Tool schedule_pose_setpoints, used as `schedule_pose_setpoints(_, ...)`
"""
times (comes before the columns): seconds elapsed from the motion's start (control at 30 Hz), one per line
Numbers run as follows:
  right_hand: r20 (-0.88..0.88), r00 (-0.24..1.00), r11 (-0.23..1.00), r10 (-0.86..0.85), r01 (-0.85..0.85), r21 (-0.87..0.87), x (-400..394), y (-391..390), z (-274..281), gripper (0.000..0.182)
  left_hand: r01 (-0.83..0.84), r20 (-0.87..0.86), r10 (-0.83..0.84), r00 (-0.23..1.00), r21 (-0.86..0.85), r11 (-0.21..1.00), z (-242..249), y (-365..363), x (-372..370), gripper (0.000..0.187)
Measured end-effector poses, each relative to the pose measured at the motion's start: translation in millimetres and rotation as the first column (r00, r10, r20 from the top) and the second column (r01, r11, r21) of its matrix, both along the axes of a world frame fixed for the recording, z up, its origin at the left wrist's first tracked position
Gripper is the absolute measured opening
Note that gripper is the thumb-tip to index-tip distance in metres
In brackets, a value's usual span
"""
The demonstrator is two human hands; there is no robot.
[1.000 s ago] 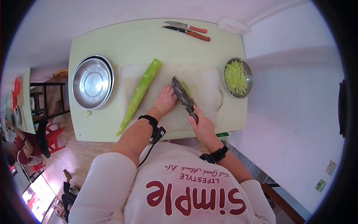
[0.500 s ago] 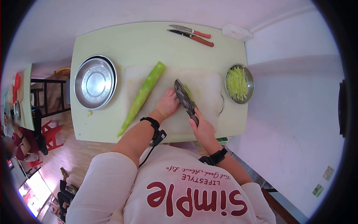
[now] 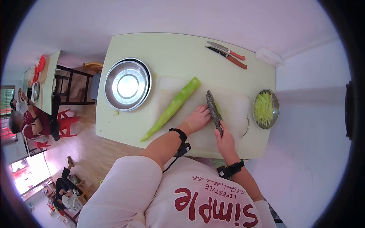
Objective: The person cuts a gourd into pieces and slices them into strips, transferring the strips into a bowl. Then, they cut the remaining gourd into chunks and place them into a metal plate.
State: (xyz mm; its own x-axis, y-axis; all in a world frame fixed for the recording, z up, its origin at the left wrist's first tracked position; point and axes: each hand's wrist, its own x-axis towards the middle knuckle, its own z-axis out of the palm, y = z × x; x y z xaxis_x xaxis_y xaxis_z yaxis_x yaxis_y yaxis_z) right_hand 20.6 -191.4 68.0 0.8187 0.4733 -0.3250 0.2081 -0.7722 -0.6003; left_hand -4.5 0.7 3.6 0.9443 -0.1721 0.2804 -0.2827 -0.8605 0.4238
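**Hands and knife together over a cutting board**

The view has shifted, placing the pale table (image 3: 171,45) farther right; the cutting pose looks unchanged. At centre, the right hand (image 3: 227,142) grips a dark knife (image 3: 213,106). The left hand (image 3: 197,118) bunches its fingers beside the blade; whether they pinch anything is hidden. A green piece (image 3: 218,108), mostly covered, shows beyond. A long green stalk (image 3: 176,102) lies left of centre; shreds (image 3: 263,109) sit in a right-side bowl (image 3: 277,117).

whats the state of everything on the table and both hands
patterned knife: gripped, over the board
right hand: closed on its handle
left hand: fingers curled, beside the blade
long green stem: one long piece
cutting board: flat
right bowl: holding green shreds
left pans: stacked, top one empty
red-handled knife, brown-handled knife: lying unheld
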Motion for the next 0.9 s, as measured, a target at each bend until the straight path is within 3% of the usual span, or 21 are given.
schedule_pose_setpoints(0.23,-0.058,0.998,0.999,-0.009,0.011,0.042,12,10,1,0.052,0.006,0.056,-0.007,0.998,0.002,1.000,-7,0,1,0.026)
schedule_pose_setpoints(0.3,-0.002,1.000,0.969,-0.012,0.013,0.247,17,4,-5,0.048,-0.010,0.083,0.020,0.996,-0.114,0.993,-10,-2,4,0.028)
schedule_pose_setpoints(0.33,0.002,1.000,0.973,-0.026,0.025,0.228,20,-1,-10,0.048,0.004,0.086,0.008,0.996,-0.134,0.991,-10,-3,5,0.028)
schedule_pose_setpoints(0.4,-0.201,0.969,0.944,-0.143,0.195,0.267,24,-10,-17,0.044,-0.024,0.050,0.030,0.998,-0.114,0.993,-10,-3,5,0.031)
schedule_pose_setpoints(0.53,-0.195,0.958,0.947,-0.209,0.249,0.205,20,-20,10,0.042,0.002,0.061,0.007,0.998,-0.142,0.990,-1,-1,5,0.033)
schedule_pose_setpoints(0.7,-0.080,0.996,0.987,-0.036,0.048,0.156,4,-30,28,0.044,-0.014,0.056,0.020,0.998,-0.113,0.993,9,1,0,0.035)
schedule_pose_setpoints(0.83,-0.115,0.991,0.986,-0.072,0.088,0.139,-4,-34,35,0.045,-0.032,0.055,0.040,0.998,-0.145,0.989,15,-1,-4,0.035)
schedule_pose_setpoints(0.9,-0.164,0.968,0.961,-0.190,0.217,0.172,-7,-39,37,0.046,-0.044,0.047,0.055,0.997,-0.206,0.978,22,-2,-2,0.030)
